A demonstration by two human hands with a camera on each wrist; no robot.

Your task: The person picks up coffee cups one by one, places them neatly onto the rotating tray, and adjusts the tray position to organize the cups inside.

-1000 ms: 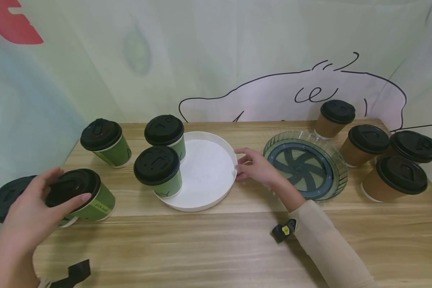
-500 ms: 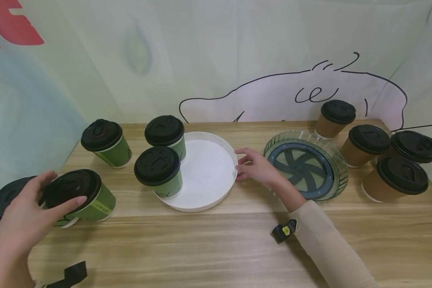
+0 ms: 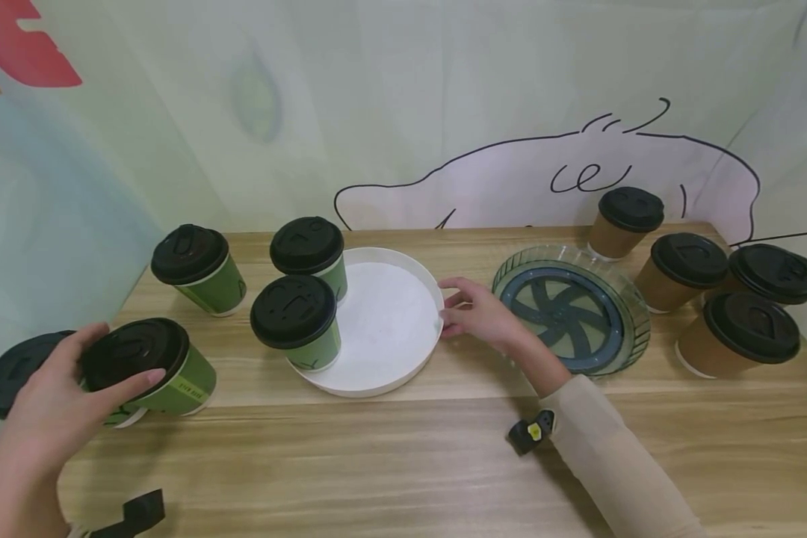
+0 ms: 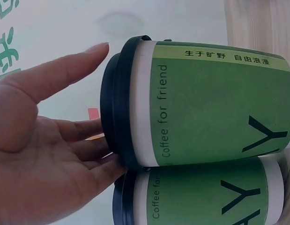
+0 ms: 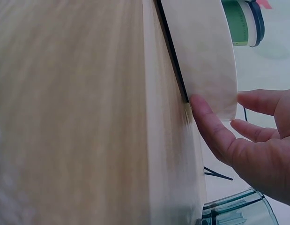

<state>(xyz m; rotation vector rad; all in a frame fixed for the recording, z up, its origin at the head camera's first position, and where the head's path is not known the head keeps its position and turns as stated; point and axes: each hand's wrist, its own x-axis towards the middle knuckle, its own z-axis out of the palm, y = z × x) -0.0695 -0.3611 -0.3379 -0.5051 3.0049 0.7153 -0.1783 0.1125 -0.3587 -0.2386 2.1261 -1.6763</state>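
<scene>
Pinching R edge of round white tray [image 3: 390,317] btwn thumb & fingers of R hand [image 3: 480,314], w/ 2 lidded green coffee cups [image 3: 296,325] standing in tray's L half, contents hidden by lids. Curving L hand [image 3: 55,405] half-open round black lid [image 3: 137,350] of another green cup [image 3: 190,379], well L of tray, w/ thumb just clear; can't tell finger contact. Note also on desk [image 3: 376,471] 2 more green cups [image 3: 202,270] near that one, ribbed clear dish [image 3: 635,332] w/ blue swirl [image 3: 563,320] just R of tray, & 4 lidded brown cups [image 3: 740,336] far R.

Beige sleeve [image 3: 612,456], black wrist camera [image 3: 521,439] with yellow marking [image 3: 534,430].
</scene>
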